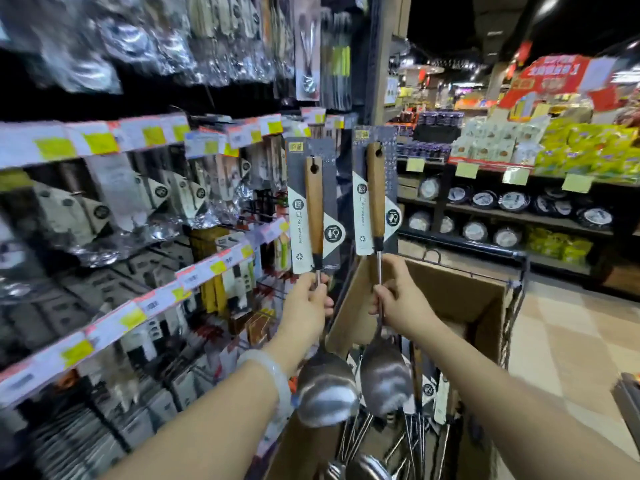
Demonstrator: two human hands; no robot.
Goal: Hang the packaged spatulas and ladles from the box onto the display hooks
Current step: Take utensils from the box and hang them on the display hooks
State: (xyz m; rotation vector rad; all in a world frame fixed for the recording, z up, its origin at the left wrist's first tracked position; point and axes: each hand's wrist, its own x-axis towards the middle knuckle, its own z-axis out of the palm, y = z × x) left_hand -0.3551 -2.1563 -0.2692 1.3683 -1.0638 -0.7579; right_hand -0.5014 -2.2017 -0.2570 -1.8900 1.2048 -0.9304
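My left hand (308, 306) grips the metal shaft of a packaged ladle (314, 216), held upright with its wooden handle and grey card on top and its steel bowl hanging low by my wrist. My right hand (398, 299) holds a second packaged ladle (376, 195) the same way, a little to the right. Both ladles stand in the air in front of the display hooks (221, 206) on the left, apart from them. Below my arms the cardboard box (460, 296) is open, with several more steel utensils (412, 441) inside.
The display wall on the left carries rows of packaged kitchenware and price tags (152, 136) along its rails. The box sits in a wire cart (516, 292). An aisle with a tiled floor (571, 341) runs to the right, past shelves of pans and snacks.
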